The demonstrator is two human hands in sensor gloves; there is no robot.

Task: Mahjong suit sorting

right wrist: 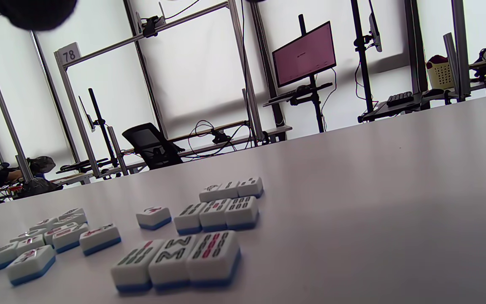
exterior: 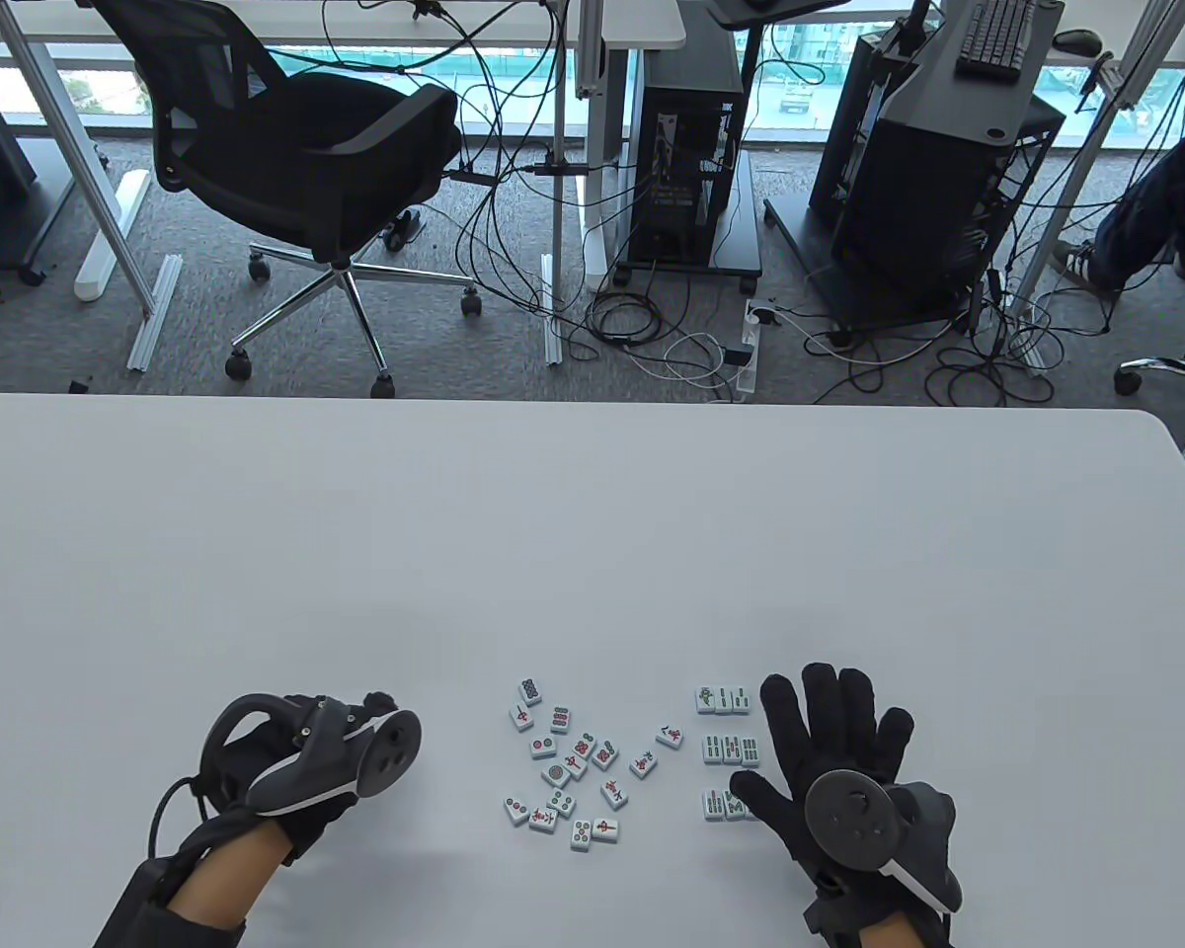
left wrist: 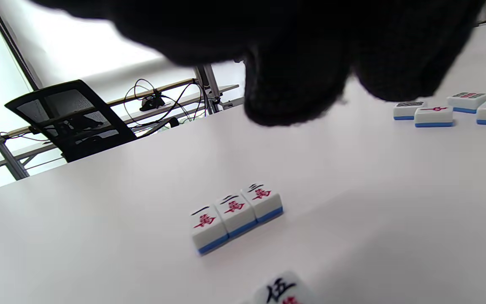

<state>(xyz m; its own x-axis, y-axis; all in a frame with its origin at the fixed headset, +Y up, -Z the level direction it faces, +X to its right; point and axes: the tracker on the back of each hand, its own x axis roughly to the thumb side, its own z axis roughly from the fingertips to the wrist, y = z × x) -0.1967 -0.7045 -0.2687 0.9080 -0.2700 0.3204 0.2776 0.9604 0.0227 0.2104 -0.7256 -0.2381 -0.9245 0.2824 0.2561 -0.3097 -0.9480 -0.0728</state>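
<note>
The unsorted mahjong tiles (exterior: 568, 770) lie at nine o'clock from the right hand (exterior: 834, 765), fingers spread flat, roughly midway to the left hand (exterior: 306, 760), whose fingers I cannot tell.

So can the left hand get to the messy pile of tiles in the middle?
Probably yes. The left hand sits beside the loose tiles, with only bare table between them, and nothing in its fingers that shows.

Far beyond the hands, past the far edge of the white table (exterior: 592, 513), a black office chair (exterior: 311, 158) stood on grey carpet to the left. Two computer towers (exterior: 686, 148) and tangled cables (exterior: 671, 336) sat opposite and rightward.
</note>
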